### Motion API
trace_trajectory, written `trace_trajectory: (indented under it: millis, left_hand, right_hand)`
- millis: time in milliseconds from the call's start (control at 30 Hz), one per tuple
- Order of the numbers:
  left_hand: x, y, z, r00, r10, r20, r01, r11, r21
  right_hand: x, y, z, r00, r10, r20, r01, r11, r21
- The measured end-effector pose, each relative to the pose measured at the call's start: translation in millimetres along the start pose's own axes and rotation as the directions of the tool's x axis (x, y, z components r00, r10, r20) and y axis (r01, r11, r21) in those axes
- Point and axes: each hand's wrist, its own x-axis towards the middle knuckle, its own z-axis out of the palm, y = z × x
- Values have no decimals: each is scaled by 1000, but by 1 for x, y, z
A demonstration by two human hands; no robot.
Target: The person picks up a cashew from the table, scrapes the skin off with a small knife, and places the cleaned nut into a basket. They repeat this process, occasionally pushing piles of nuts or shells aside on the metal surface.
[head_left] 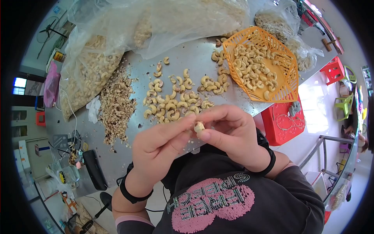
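A pale cashew nut (199,126) is pinched between the thumb and fingers of my right hand (230,130), in front of my chest. My left hand (161,140) meets it from the left, its thumb and fingertips pressed together beside the nut; whatever they hold is hidden. Just beyond both hands, loose cashews (171,103) lie spread on the metal table (156,58). To their left is a heap of brown skin crumbs (119,107). An orange plastic basket (286,93) at the right holds many cashews.
Large clear bags of cashews (87,66) line the table's back and left. A black case (94,170) and a glass jar (69,175) are at lower left. Beneath the basket side stands a red stool (282,130). Smaller bags (276,21) sit at back right.
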Motion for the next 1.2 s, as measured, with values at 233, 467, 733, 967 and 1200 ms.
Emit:
trace_trajectory:
  millis: [233, 467, 733, 967, 1200]
  left_hand:
    - [3, 3, -5, 998, -1, 67, -13, 980, 197]
    - [5, -3, -2, 993, -109, 47, 103, 988, 117]
    - [2, 0, 5, 976, -220, 2, 220, 975, -37]
    - [-2, -6, 6, 975, -223, 0, 223, 974, -42]
    - [3, -5, 18, 986, 160, -51, -137, 940, 313]
  right_hand:
    - [3, -2, -2, 988, 151, 5, -151, 988, 24]
    - [9, 3, -10, 989, 144, 39, -146, 988, 52]
    - [7, 4, -13, 987, 142, 71, -150, 979, 134]
    - [3, 7, -11, 995, 94, 42, -99, 986, 135]
    - [1, 10, -9, 992, 122, -41, -119, 990, 74]
